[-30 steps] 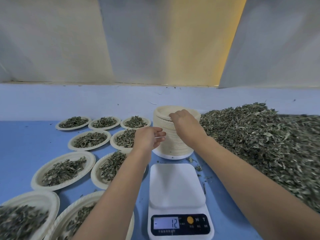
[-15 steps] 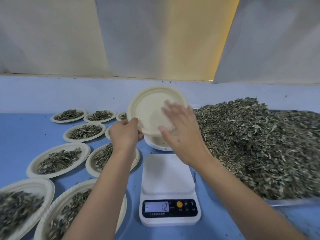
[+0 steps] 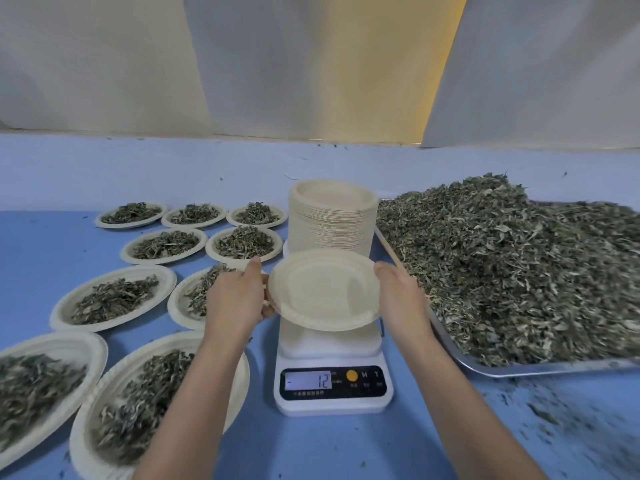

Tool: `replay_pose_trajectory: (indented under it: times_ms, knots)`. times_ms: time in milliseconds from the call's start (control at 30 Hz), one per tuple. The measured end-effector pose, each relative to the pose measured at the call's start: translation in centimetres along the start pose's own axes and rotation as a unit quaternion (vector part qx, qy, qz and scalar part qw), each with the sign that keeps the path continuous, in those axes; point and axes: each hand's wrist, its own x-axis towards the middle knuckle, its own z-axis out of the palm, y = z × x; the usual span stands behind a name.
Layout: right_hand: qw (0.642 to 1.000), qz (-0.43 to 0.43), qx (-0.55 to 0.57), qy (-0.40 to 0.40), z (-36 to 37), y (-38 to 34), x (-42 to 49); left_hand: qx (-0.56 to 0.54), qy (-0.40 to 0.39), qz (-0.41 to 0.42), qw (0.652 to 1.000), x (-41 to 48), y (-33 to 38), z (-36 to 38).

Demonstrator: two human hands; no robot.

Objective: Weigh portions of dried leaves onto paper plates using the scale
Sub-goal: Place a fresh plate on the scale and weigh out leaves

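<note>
Lowered level over scale (image 3: 333,384), plate (image 3: 323,289) gripped at both edges

Single plate (image 3: 323,289), above the scale (image 3: 329,346) — moulded paper, cream, matt, faintly ribbed at the rim.
Plate stack (image 3: 332,220), far centre: same paper, edges finely layered.
Scale: white plastic, smooth, glossy; display panel (image 3: 332,382) black, glossy.
Tray (image 3: 502,370), right — bare metal, dull sheen.
Dried leaves (image 3: 502,265): rough, matt, grey-green.
Table top (image 3: 52,244): smooth, matt blue.
Backdrop sheets (image 3: 104,64): matt, cloth-like.
</note>
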Motion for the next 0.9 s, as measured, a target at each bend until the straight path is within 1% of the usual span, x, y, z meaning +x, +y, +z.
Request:
replay_pose_trajectory:
  times_ms: [200, 367, 467, 533, 600, 667, 733, 800, 833, 867, 900]
  knots:
    - [0.994, 0.042, -0.071, -0.074, 0.1, 1.3, -0.1, 0.018, -0.028, -0.034, 0.999, 0.7, -1.1, 0.2]
    - [0.990, 0.042, -0.100, -0.088, 0.3, 1.8, 0.0, 0.045, -0.026, -0.045, 0.998, 0.9, -1.6, 0.1]
    - [0.990, 0.044, -0.104, -0.084, 0.3, 2.0, 0.1, 0.097, -0.041, -0.042, 0.994, 0.8, -1.9, 0.1]
    - [0.989, 0.055, -0.104, -0.087, 0.2, 2.0, 0.2, 0.129, -0.033, -0.018, 0.991, 0.7, -1.9, 0.1]
    - [0.991, 0.053, -0.089, -0.080, -0.1, 2.0, 0.2, 0.170, -0.005, 0.031, 0.985, 0.3, -1.6, 0.2]
    - [0.997, 0.010, -0.068, -0.035, -0.6, 1.5, 0.2, 0.204, 0.033, 0.108, 0.972, -0.4, -1.2, 0.3]
    - [0.997, -0.029, -0.065, 0.040, -1.8, 1.2, 0.5, 0.207, 0.063, 0.183, 0.959, -1.2, -0.7, 0.6]
    - [0.985, -0.058, -0.127, 0.103, -3.7, 1.4, 0.9, 0.183, 0.059, 0.232, 0.954, -2.1, -0.1, 1.2]
    - [0.975, -0.068, -0.178, 0.115, -4.8, 1.8, 1.3, 0.163, 0.043, 0.241, 0.956, -2.5, 0.3, 1.7]
    - [0.963, -0.068, -0.239, 0.107, -5.9, 2.5, 1.8, 0.139, 0.019, 0.244, 0.960, -3.0, 0.8, 2.2]
    - [0.947, -0.053, -0.308, 0.080, -6.8, 3.2, 2.5, 0.115, -0.008, 0.245, 0.963, -3.5, 1.2, 2.7]
